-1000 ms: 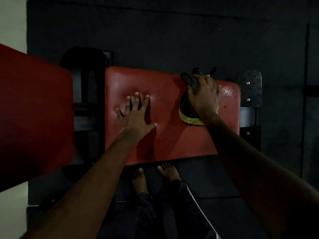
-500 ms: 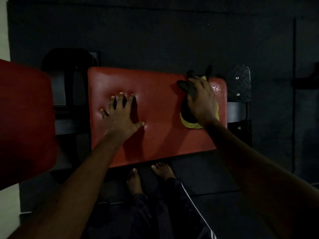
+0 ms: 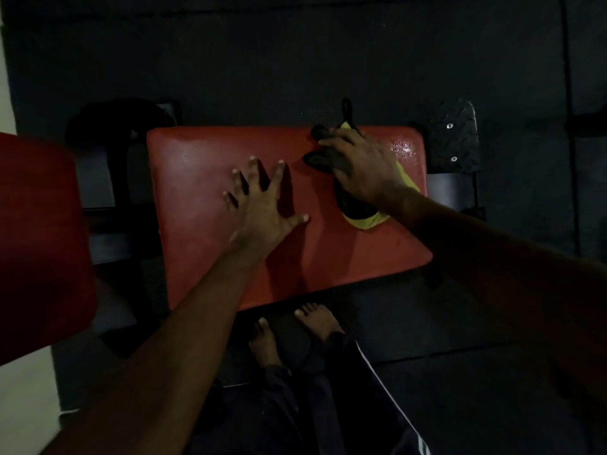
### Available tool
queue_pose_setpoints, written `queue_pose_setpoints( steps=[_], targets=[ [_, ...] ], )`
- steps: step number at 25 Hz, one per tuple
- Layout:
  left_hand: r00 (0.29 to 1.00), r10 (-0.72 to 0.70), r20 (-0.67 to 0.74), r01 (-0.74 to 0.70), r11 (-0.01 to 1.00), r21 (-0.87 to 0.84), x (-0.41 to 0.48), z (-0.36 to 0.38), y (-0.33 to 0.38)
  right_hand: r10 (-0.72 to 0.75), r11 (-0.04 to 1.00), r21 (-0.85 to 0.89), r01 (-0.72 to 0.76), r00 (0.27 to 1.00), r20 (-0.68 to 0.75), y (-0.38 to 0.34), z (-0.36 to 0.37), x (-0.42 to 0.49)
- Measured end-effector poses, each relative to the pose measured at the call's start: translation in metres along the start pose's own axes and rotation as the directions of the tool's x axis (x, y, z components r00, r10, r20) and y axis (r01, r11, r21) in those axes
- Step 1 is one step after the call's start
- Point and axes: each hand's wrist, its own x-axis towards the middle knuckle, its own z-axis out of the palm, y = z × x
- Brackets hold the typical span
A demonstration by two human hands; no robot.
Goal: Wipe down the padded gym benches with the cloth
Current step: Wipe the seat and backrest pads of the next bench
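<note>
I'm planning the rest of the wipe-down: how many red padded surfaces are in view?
2. The middle pad lies under the left hand and the cloth; the left pad is cut off by the frame edge. Others may lie out of view.

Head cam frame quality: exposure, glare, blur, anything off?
Head view: underexposed, with the black floor mat nearly featureless. A glare patch sits on the red padded bench near its far right corner, beside the right hand. The left hand throws a hard shadow onto the pad. The second red pad at the left edge is blurred. The black-and-yellow cloth partly melts into shadow.
</note>
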Motion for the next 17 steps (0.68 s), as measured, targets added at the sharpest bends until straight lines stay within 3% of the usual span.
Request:
queue_pose_setpoints(
  steps=[3,6,8,11,13,15,17],
  targets=[
    [1.000,-0.015,0.010,0.014,0.998,0.068,0.006,0.009,0.008,0.158,0.979,0.144,-0.141,0.981,-0.117,0.015,0.002,-0.005],
    [1.000,-0.010,0.028,0.008,0.997,0.074,0.006,0.007,0.008,0.393,0.910,0.212,-0.357,0.904,-0.167,0.017,0.006,-0.033],
    [0.999,-0.020,0.032,0.017,0.996,0.085,0.005,0.005,0.010,0.378,0.919,0.177,-0.352,0.915,-0.141,0.006,0.007,-0.040],
    [0.999,-0.027,0.048,0.022,0.995,0.093,0.006,0.006,0.012,0.116,0.992,0.064,-0.113,0.992,-0.054,0.002,0.005,-0.022],
    [0.998,-0.029,0.056,0.024,0.996,0.086,0.006,0.004,0.011,0.024,0.999,0.028,-0.023,1.000,-0.015,0.012,0.002,-0.014],
    [0.997,-0.033,0.066,0.027,0.995,0.097,0.007,0.003,0.011,0.120,0.990,0.085,-0.115,0.991,-0.058,0.029,-0.004,-0.017],
    [0.997,-0.043,0.070,0.035,0.994,0.108,0.007,0.003,0.012,0.335,0.928,0.204,-0.311,0.937,-0.096,0.041,-0.006,-0.031]
  ],
)
